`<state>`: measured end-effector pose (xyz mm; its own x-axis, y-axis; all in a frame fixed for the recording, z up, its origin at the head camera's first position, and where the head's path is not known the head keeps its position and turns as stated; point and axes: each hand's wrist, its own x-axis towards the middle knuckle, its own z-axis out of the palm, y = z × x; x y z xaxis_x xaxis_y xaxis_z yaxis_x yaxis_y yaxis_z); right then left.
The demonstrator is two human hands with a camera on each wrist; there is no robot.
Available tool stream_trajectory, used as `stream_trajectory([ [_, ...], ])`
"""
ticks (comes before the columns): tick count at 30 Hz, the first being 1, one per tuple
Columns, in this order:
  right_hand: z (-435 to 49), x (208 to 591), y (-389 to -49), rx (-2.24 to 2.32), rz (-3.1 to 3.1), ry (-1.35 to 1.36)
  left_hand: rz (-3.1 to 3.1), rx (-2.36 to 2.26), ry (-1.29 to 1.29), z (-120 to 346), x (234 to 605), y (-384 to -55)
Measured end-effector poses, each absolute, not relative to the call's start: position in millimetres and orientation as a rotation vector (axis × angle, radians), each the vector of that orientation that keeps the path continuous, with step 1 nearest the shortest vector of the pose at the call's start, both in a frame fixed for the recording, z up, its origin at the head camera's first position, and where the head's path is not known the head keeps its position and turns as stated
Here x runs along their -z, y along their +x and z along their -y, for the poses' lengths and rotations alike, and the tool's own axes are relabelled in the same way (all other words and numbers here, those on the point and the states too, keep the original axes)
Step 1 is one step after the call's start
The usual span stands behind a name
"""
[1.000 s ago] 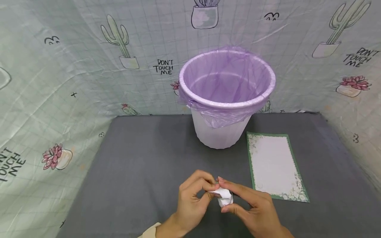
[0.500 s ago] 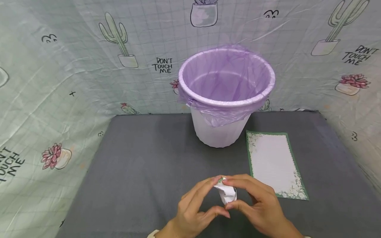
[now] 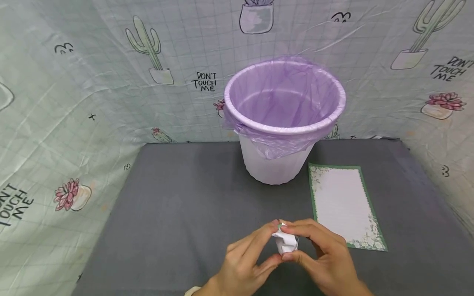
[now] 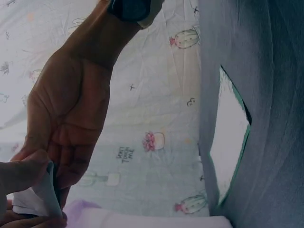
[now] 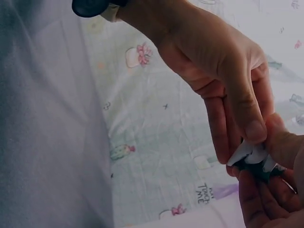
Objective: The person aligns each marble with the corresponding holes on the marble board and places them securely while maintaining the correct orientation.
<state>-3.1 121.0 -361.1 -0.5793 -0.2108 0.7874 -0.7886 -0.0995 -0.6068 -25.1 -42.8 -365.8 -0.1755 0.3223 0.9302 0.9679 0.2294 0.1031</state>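
white crumpled paper (image 3: 286,243) pinched between two bare hands above a dark grey tabletop, in front of a lined bin.

the left hand (image 3: 242,261) and the right hand (image 3: 327,261) meet at the small wad, each with bent fingers on its top and a thumb at its lower edge; a bit of green shows on the paper. a cream cuff (image 3: 192,291) circles the left wrist. behind the hands stands a white bin (image 3: 275,166), upright, with a thin purple liner (image 3: 285,107) folded over its rim. to the right of the bin, near the right hand, a green-bordered sheet (image 3: 341,203) with pale flowers in two corners lies flat on the tabletop (image 3: 177,205). pale cloth (image 3: 107,102) printed with cacti, pink succulents and "don't touch me" surrounds the back and sides.
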Motion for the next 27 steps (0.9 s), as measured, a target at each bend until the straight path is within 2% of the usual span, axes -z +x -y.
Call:
stream_trajectory([
  [15,-113,368,-11,-1.688,1.767,0.845,1.675,1.233,-1.059,29,380,-31],
  [27,-101,372,-11,-1.281,1.642,0.624,1.552,1.256,-1.057,18,385,-41],
])
